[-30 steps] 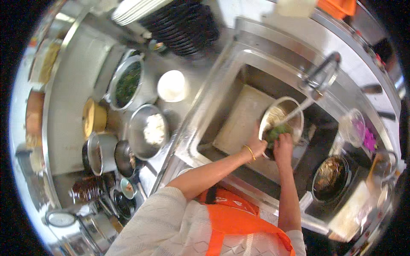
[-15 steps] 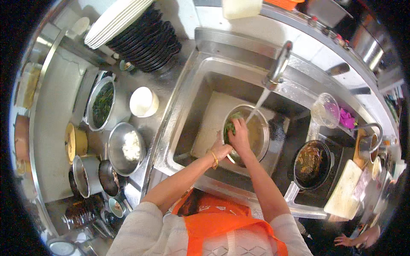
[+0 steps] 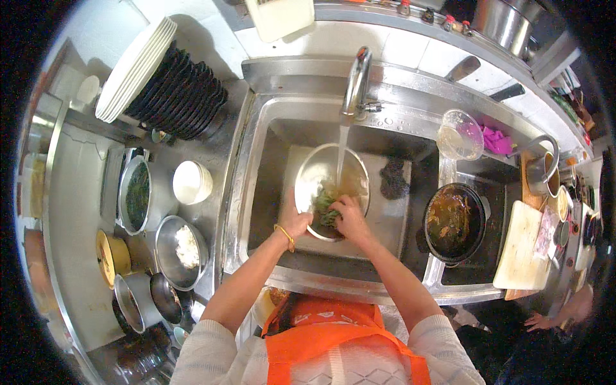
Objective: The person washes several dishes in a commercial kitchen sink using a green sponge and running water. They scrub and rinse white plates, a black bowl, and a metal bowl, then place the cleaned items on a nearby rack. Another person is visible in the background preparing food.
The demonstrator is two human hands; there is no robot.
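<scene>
Inside the steel sink (image 3: 385, 226), under the running tap (image 3: 357, 86), my left hand (image 3: 296, 223) clamps the bowl (image 3: 308, 181) by its rim, my right hand (image 3: 351, 219) bunching fingers around greens (image 3: 326, 206), seemingly partway rinsed, not yet drained.

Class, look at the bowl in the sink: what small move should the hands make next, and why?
Perhaps the right hand should swish the greens under the running water: it is touching them, the stream falls into the bowl, and the left hand holds the bowl's edge.
</scene>
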